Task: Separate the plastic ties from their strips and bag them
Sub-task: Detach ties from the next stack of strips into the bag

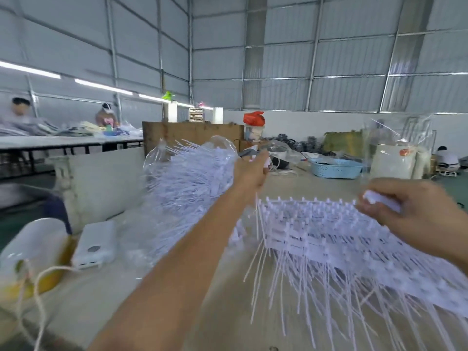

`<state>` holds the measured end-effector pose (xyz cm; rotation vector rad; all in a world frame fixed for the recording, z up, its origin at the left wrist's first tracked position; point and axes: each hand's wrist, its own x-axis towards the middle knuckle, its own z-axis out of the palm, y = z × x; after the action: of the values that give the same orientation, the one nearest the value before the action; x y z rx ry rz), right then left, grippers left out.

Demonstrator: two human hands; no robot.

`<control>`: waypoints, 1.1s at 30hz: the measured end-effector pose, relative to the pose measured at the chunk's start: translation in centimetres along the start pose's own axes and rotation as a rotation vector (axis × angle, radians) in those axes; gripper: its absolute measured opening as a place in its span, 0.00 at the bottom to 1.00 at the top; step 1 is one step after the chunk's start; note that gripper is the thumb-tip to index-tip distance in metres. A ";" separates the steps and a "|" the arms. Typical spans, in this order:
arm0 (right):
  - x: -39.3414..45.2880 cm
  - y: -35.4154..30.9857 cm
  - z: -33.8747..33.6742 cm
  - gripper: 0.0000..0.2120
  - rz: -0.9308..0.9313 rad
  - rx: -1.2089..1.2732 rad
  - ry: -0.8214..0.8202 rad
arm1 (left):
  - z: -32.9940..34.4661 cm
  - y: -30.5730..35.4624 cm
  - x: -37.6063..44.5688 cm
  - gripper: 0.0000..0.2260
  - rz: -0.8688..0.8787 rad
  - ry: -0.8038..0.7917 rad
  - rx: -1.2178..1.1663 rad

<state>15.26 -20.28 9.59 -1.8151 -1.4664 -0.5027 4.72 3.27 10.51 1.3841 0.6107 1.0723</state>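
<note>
Left hand [252,171] at 12 o'clock, arm stretched out over the table [177,287], fingers curled round the mouth of a clear bag [192,173] stuffed with loose white ties. Right hand [405,206] at 3 o'clock, fingers pinched on the top edge of a stack of tie strips [329,236], tails fanning down toward 5 o'clock. White power bank [95,245] lying at 9 o'clock. Blue basket [336,168] at 1 o'clock, farther back.
</note>
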 end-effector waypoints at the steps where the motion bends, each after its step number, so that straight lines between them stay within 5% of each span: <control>1: 0.0 0.7 -0.2 0.06 0.023 -0.009 -0.005 | -0.8 2.0 0.0 0.14 0.122 -0.007 0.022; 5: -0.3 2.7 1.0 0.11 0.166 -0.083 0.027 | -4.5 7.2 0.8 0.12 0.601 0.125 0.405; 7: -0.9 3.1 2.0 0.11 0.186 -0.081 0.024 | -6.2 6.1 1.6 0.10 0.657 0.180 0.641; 10: -1.1 3.3 3.1 0.08 0.187 -0.133 -0.035 | -8.4 0.3 2.8 0.15 0.421 0.041 1.206; 13: -1.0 3.4 3.0 0.10 0.177 -0.111 -0.044 | -10.8 -5.9 2.9 0.47 -0.142 -0.472 1.637; 16: -1.1 3.4 2.6 0.11 0.150 -0.096 -0.020 | -12.2 -8.3 3.4 0.56 -0.211 -0.505 1.727; 18: -1.1 3.5 2.6 0.09 0.162 -0.088 -0.015 | -12.1 -7.9 3.5 0.53 -0.166 -0.504 1.668; 20: -1.2 3.6 2.8 0.09 0.177 -0.070 -0.028 | -11.9 -7.6 3.5 0.40 -0.111 -0.464 1.523; 22: -1.3 3.7 3.0 0.13 0.172 -0.065 -0.047 | -12.4 -7.4 3.9 0.26 0.044 -0.175 1.438; 25: -1.6 3.8 3.1 0.17 0.193 -0.047 -0.052 | -14.2 -7.1 5.0 0.12 0.114 0.123 1.671; 33: -1.9 3.9 3.2 0.13 0.232 -0.038 -0.085 | -17.0 -7.6 6.5 0.18 -0.003 0.027 1.920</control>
<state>17.95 -19.46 5.02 -2.0267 -1.2862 -0.3433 -5.40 17.97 2.23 2.8794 1.8685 0.1927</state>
